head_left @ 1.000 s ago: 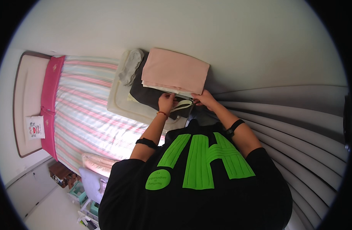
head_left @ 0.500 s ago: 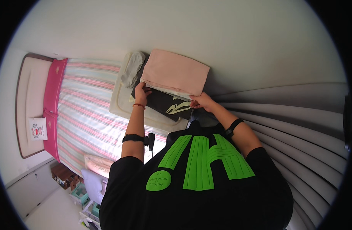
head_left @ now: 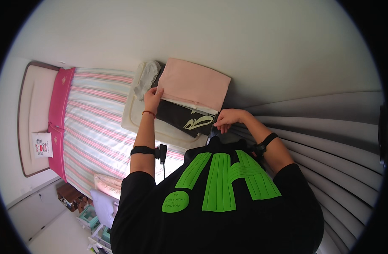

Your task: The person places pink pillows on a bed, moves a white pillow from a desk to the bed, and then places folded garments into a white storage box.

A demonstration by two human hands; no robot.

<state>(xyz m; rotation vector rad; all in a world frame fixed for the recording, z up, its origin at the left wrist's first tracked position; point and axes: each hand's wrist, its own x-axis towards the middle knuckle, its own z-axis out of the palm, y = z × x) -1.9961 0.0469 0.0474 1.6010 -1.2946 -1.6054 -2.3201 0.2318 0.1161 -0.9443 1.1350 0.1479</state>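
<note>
**Hands spread to the corners of the stack**

A second ago both hands sat close together at the near edge of the folded clothes, working the cream-printed part of the black top. Now they are well apart. The left hand (head_left: 153,98) has gone out toward 10 o'clock and its fingers rest on the near-left corner of the pink cloth (head_left: 194,84), at the seam where it meets the black top (head_left: 182,118) beneath; whether they pinch that corner or only press it I cannot tell. The right hand (head_left: 226,118) stays at the near-right corner of the black top, fingers curled down on its edge, seemingly gripping it, just right of the cream print.

The pink cloth lies flat and square on the black top, and both sit on a cream pad (head_left: 137,114) at the foot of the striped bed (head_left: 92,127). A grey garment (head_left: 145,78) lies crumpled at 11 o'clock, just beside the stack. By my reading, folding has given way to squaring or taking hold of the pile by its corners.
</note>
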